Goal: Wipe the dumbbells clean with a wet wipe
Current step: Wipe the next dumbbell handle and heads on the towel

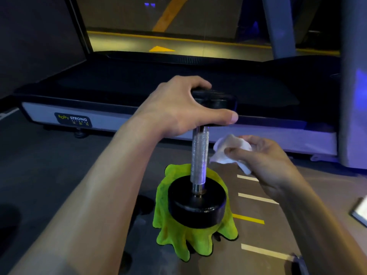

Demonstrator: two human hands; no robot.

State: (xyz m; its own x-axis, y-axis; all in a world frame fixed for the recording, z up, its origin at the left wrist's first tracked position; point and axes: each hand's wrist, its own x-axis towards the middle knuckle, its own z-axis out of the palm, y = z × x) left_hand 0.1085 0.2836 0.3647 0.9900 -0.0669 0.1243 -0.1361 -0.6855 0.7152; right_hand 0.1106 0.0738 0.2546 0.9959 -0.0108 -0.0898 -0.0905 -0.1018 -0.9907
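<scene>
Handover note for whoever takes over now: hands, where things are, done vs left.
Left hand: grips the upper head of the dumbbell, holding it upright on end.
Right hand: fingers pinch the wet wipe, just right of the knurled handle, contact not clear.
Dumbbell's lower head sits on a green cloth on the floor, in front of a treadmill.
Done: cannot tell which parts are already wiped.
Left: probably wipe the handle, then both heads.

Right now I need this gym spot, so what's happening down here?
A person is cleaning a dumbbell stood on end on a green cloth. The left hand grips the top weight to steady it. The right hand pinches a white wet wipe beside the metal handle, not quite touching it.
</scene>
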